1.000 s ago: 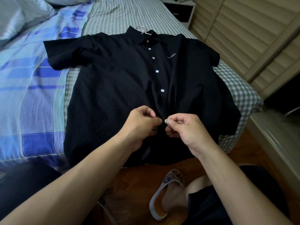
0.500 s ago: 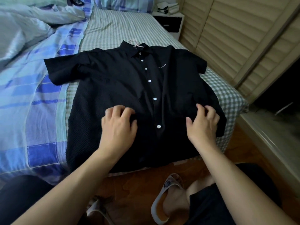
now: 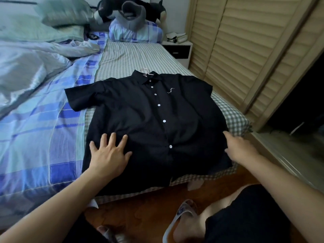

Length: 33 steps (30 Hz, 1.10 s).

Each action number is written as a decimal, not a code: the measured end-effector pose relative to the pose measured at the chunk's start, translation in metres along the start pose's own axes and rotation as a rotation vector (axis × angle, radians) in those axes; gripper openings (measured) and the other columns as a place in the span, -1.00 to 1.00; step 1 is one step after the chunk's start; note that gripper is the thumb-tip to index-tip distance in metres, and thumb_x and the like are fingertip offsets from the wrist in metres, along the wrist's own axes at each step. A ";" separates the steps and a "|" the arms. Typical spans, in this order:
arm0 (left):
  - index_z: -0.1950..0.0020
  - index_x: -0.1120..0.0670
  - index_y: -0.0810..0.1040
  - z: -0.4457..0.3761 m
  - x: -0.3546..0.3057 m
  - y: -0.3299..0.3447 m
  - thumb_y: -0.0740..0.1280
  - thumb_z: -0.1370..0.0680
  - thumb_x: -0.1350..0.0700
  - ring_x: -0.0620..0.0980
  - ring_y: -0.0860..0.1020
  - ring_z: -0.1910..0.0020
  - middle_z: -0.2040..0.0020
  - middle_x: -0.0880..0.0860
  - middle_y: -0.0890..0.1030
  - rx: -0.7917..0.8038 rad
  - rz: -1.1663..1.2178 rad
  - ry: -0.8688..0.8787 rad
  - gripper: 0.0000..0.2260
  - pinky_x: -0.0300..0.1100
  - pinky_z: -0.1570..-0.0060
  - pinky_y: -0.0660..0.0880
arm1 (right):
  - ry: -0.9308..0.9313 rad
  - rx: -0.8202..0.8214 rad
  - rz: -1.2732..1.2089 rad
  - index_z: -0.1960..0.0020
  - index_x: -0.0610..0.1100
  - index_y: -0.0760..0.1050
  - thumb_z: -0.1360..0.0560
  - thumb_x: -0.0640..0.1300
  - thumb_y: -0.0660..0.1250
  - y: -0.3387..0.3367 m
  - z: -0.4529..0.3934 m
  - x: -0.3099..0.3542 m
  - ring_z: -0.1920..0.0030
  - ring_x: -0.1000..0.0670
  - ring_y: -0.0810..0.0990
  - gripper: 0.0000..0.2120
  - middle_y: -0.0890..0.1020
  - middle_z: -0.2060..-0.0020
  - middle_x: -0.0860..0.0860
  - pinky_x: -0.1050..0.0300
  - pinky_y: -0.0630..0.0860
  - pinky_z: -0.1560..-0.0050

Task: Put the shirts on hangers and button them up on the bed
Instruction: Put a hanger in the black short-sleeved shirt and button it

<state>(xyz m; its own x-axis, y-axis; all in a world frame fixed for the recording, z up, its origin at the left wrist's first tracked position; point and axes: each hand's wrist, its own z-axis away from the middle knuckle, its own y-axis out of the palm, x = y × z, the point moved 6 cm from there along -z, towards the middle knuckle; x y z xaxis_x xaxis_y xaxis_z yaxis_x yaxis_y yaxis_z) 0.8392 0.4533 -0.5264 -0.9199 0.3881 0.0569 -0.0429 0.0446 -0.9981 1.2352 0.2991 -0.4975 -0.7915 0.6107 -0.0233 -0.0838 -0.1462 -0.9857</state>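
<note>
**Flat palms on a buttoned black shirt**

Left hand [image 3: 109,153] pressed palm-down on the lower left front of the black shirt [image 3: 140,123], fingers [image 3: 113,138] spread wide, nothing gripped. Right hand [image 3: 239,148] reaching to the shirt's right side seam, fingers extended and touching the cloth at its edge; grip there loose and open, though fingertips partly hidden behind the hand. Both forearms stretched forward from the foot of the bed [image 3: 133,55].

Shirt lying face-up and flat on the checked sheet, collar away from the wearer, white buttons [image 3: 164,121] closed in a line down the placket. Pale hanger hook [image 3: 144,71] poking out above the collar. Hem overhanging the bed's near edge slightly; right sleeve close to the mattress's right edge, beside the louvred doors [image 3: 236,50]. Left sleeve spread onto the blue plaid quilt [image 3: 38,123]. Plenty of bare checked sheet beyond the collar, up to the pillows [image 3: 135,32]. Wooden floor [image 3: 140,211] and a slipper [image 3: 177,220] below.
</note>
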 end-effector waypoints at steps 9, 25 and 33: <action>-0.08 -0.06 0.66 -0.087 0.003 -0.101 0.25 -0.61 -0.09 0.10 0.59 -0.14 -0.06 0.02 0.65 0.005 0.339 0.108 -0.78 -0.06 -0.10 0.52 | -0.331 -0.210 -0.035 -0.41 -0.02 0.40 -0.61 0.01 0.27 -0.121 -0.078 0.114 -0.27 -0.17 0.51 -0.61 0.49 -0.29 -0.08 0.00 0.48 -0.19; -0.61 -0.34 -0.19 -0.328 0.057 0.042 -0.44 -0.44 -0.37 -0.03 -0.15 -0.65 -0.68 -0.09 -0.06 -0.030 0.094 0.047 -0.29 0.02 -0.60 -0.16 | -0.274 -0.272 -0.061 -0.50 -0.09 0.32 -0.68 -0.12 0.08 -0.065 -0.463 0.279 -0.38 -0.23 0.37 -0.60 0.42 -0.43 -0.13 -0.08 0.36 -0.33; -0.64 -0.19 0.13 -0.328 0.055 0.028 -0.23 -0.57 -0.33 0.09 0.02 -0.65 -0.67 0.02 0.09 0.225 0.072 0.041 -0.35 0.08 -0.60 -0.03 | -0.308 -0.418 -0.164 -0.14 -0.23 0.48 -0.67 -0.19 0.19 -0.117 -0.453 0.275 -0.09 -0.20 0.47 -0.85 0.47 -0.05 -0.14 0.04 0.28 0.07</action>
<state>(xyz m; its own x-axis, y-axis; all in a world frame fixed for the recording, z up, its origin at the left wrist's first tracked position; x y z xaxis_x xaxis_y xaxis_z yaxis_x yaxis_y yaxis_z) 0.9151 0.7783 -0.5434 -0.9074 0.4199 -0.0183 -0.0677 -0.1890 -0.9796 1.3016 0.8369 -0.4643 -0.9343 0.3343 0.1242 -0.0226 0.2919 -0.9562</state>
